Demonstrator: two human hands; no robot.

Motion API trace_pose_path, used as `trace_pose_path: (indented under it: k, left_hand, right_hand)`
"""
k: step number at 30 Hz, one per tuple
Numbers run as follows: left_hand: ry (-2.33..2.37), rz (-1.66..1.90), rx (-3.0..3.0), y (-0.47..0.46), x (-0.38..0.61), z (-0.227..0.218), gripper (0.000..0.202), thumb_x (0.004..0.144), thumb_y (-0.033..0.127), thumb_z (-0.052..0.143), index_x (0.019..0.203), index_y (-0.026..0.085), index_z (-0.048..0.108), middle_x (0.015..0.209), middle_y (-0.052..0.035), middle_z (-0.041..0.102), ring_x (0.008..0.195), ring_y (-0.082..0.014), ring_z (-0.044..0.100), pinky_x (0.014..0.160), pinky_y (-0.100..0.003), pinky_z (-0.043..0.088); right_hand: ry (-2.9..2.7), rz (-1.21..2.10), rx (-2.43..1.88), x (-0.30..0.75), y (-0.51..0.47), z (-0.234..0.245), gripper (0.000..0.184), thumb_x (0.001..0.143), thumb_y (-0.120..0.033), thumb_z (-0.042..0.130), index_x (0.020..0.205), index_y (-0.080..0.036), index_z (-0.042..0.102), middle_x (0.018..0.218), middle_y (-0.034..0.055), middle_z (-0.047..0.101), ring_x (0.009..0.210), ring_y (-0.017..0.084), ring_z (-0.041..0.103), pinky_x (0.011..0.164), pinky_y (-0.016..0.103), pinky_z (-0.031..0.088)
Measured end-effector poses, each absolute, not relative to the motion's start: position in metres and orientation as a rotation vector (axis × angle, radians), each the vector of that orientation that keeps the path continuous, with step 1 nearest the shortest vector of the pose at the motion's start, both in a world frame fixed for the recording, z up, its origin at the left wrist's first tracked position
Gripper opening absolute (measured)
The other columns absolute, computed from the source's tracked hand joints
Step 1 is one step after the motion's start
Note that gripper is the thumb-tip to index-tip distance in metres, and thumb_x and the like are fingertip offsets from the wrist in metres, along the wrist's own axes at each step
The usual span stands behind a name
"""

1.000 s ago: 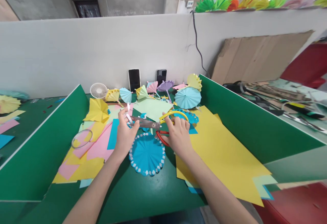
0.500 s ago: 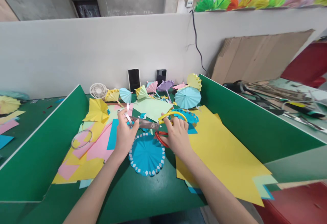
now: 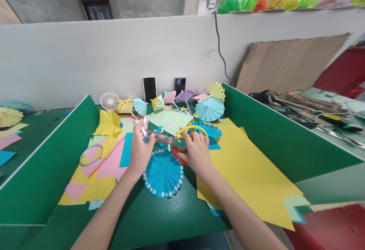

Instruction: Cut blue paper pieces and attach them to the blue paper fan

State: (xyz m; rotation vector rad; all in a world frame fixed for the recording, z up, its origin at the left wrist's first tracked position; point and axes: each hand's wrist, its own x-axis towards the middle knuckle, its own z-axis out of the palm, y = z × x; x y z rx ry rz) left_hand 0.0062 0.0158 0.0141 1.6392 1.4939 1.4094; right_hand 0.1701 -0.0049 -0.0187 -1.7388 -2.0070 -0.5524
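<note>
My right hand grips scissors with one yellow and one red handle loop, blades pointing left. My left hand pinches a thin white paper strip at the blade tips. Just below both hands a round pleated blue paper disc with a white-edged scalloped rim lies on the green table.
Pink, yellow and blue paper sheets lie to the left with a clear tape ring. A large yellow sheet spreads to the right. Paper umbrellas, a small fan and two phones stand at the back. Green dividers flank the table.
The white strip has curled up above my left fingers and the scissors have shifted slightly left. The blue disc sits a little lower and closer.
</note>
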Motion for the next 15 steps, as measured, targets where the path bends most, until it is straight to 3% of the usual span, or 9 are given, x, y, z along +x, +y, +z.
trace_pose_path:
  k: [15]
  left_hand:
    - [1.593,1.342,1.749,0.0171,0.0063,0.0110,0.038,0.073,0.024,0.045,0.110,0.020,0.035,0.093,-0.0064,0.055,0.077,-0.0146,0.053,0.067,-0.028,0.043]
  right_hand:
    - [-1.995,-0.533,-1.743,0.1688,-0.0048,-0.0191,0.058,0.063,-0.052,0.056,0.108,-0.015,0.051,0.074,0.0051,0.042,0.071,0.020,0.038,0.066,0.030,0.027]
